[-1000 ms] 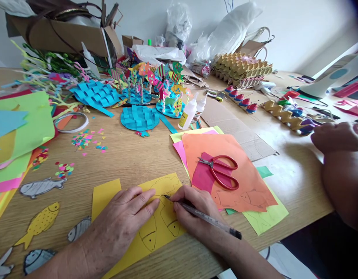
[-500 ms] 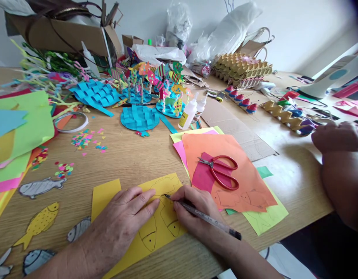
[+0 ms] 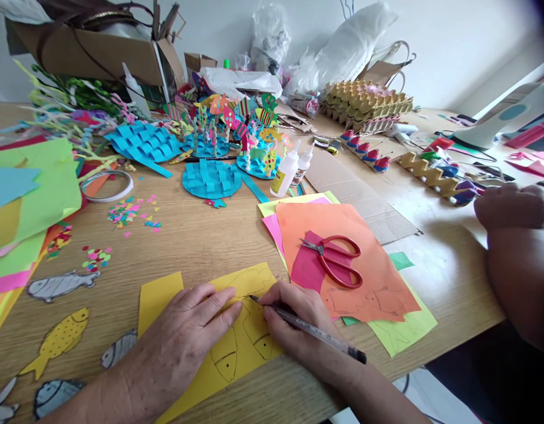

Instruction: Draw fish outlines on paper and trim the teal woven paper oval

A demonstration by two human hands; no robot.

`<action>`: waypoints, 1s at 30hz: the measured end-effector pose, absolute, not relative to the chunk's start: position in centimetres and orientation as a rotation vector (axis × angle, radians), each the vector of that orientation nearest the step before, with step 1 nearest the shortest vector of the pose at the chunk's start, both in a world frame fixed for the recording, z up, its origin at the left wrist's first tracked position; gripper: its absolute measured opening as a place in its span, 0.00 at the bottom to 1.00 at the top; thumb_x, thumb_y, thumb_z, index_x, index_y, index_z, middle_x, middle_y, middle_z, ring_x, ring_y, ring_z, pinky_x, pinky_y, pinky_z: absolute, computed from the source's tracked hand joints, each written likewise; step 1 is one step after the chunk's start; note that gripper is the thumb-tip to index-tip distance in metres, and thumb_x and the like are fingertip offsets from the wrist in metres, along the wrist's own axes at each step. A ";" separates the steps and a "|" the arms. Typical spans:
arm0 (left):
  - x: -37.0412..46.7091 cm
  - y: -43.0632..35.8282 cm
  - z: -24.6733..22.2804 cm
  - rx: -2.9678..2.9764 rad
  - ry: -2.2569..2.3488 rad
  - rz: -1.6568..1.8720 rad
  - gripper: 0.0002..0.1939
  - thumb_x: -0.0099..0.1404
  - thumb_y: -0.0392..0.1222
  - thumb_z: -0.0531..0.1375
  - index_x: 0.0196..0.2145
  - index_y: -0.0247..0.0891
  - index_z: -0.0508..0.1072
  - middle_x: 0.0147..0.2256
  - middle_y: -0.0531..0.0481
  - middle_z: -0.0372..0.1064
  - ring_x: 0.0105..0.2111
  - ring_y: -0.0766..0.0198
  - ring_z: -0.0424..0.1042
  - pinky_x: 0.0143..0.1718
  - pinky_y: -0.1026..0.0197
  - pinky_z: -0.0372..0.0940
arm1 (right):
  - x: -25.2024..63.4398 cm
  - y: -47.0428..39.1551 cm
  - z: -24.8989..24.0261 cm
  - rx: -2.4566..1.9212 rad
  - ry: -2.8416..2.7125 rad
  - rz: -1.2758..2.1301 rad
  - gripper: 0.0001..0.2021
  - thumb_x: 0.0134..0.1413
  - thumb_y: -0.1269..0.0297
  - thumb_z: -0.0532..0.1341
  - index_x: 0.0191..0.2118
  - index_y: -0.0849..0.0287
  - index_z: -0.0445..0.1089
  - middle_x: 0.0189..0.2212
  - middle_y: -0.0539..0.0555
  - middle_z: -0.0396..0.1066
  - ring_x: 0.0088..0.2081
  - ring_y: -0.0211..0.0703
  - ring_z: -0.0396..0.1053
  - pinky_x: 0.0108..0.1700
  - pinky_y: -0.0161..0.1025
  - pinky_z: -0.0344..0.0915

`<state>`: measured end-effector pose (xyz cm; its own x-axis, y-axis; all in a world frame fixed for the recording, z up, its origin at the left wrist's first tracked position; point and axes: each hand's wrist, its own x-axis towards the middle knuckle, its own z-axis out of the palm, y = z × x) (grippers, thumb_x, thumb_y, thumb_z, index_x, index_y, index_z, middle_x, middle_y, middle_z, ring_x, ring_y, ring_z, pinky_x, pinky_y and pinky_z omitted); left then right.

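Observation:
A black-ended clear pen [image 3: 316,334] is held in my right hand [image 3: 298,315], its tip on a yellow sheet of paper [image 3: 196,391]. Outlines of fish are drawn on that sheet, two with an eye and a band near the head. My left hand [image 3: 187,327] lies flat on the paper, fingers stretched out, covering part of it. Red-handled scissors [image 3: 338,259] rest on an orange sheet [image 3: 316,218] to the right, which also bears fish outlines. Cut-out fish lie on the left, among them a yellow spotted fish [image 3: 59,341] and a grey fish [image 3: 62,286].
Two white glue bottles [image 3: 284,176] stand behind the orange sheet. Blue woven paper discs [image 3: 212,179] and a tape roll [image 3: 107,187] lie farther back. Coloured paper [image 3: 37,194] is piled at left. Another person's arm [image 3: 514,259] rests on the table at right, near egg-carton pieces [image 3: 424,174].
Almost nothing differs. The view has shifted very slightly, while both hands and the pen stay in the same place on the yellow paper.

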<state>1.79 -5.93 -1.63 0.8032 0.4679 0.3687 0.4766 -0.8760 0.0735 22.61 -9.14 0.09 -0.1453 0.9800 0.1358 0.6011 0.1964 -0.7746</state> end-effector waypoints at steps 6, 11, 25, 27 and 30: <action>1.8 -5.9 -1.5 -2.965 -0.778 -0.598 0.22 0.64 0.23 0.43 0.47 0.35 0.70 0.45 0.49 0.70 0.44 0.58 0.63 0.40 0.56 0.65 | 22.6 -9.2 0.1 -1.464 -1.820 0.715 0.07 0.44 0.76 0.52 0.26 0.57 0.63 0.17 0.45 0.63 0.19 0.33 0.60 0.22 0.29 0.56; 1.9 -5.9 -1.3 -2.974 -0.780 -0.594 0.22 0.65 0.24 0.43 0.47 0.35 0.70 0.45 0.49 0.70 0.44 0.58 0.63 0.40 0.56 0.66 | 22.7 -9.1 0.1 -1.480 -1.833 0.698 0.07 0.44 0.76 0.52 0.26 0.57 0.64 0.16 0.45 0.62 0.19 0.33 0.60 0.24 0.30 0.57; 1.9 -5.9 -1.2 -2.959 -0.774 -0.596 0.22 0.64 0.23 0.43 0.46 0.36 0.71 0.44 0.50 0.71 0.43 0.59 0.64 0.41 0.58 0.65 | 22.7 -9.1 0.1 -1.481 -1.816 0.720 0.07 0.43 0.76 0.52 0.25 0.57 0.63 0.16 0.44 0.61 0.18 0.32 0.59 0.21 0.29 0.55; 1.9 -5.9 -1.1 -2.958 -0.764 -0.596 0.23 0.63 0.22 0.43 0.45 0.36 0.71 0.44 0.50 0.71 0.43 0.60 0.64 0.42 0.59 0.65 | 22.7 -9.1 0.1 -1.489 -1.807 0.750 0.07 0.44 0.75 0.52 0.25 0.57 0.63 0.17 0.44 0.61 0.18 0.32 0.59 0.21 0.29 0.55; 1.9 -5.8 -1.0 -2.959 -0.762 -0.603 0.23 0.63 0.22 0.43 0.45 0.36 0.71 0.44 0.50 0.71 0.43 0.60 0.64 0.41 0.59 0.65 | 22.7 -9.1 0.1 -1.508 -1.798 0.775 0.06 0.44 0.75 0.52 0.26 0.57 0.63 0.17 0.44 0.61 0.19 0.33 0.60 0.21 0.29 0.55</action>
